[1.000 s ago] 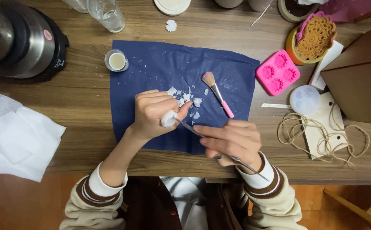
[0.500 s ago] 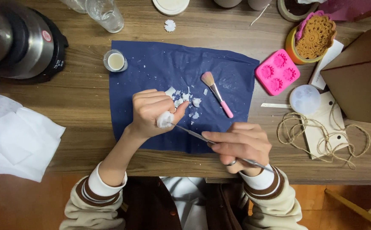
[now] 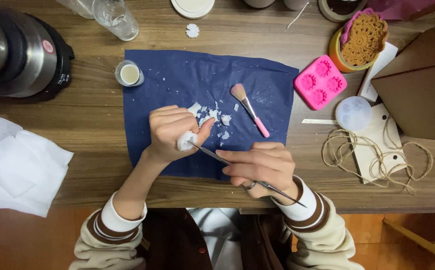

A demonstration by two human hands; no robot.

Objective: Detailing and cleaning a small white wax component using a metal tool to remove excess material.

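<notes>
My left hand [image 3: 170, 131] grips a small white wax piece [image 3: 185, 141] above a dark blue sheet [image 3: 177, 75] on the wooden table. My right hand [image 3: 260, 167] holds a thin metal carving tool [image 3: 216, 156] whose tip touches the white piece. White shavings [image 3: 212, 117] lie scattered on the sheet just beyond my left hand. A pink-handled brush [image 3: 249, 109] rests on the sheet to the right of the shavings.
A pink silicone mould [image 3: 320, 81], a round translucent lid [image 3: 353, 113], coiled twine [image 3: 377, 155] and a cardboard box [image 3: 417, 85] sit to the right. A small glass cup [image 3: 129, 74], a drinking glass [image 3: 115, 17], a black-and-steel pot [image 3: 20, 52] and white tissue [image 3: 15, 167] are at left.
My right hand has drawn back slightly toward me and right, the tool's tip staying at the white piece. My left hand has barely moved.
</notes>
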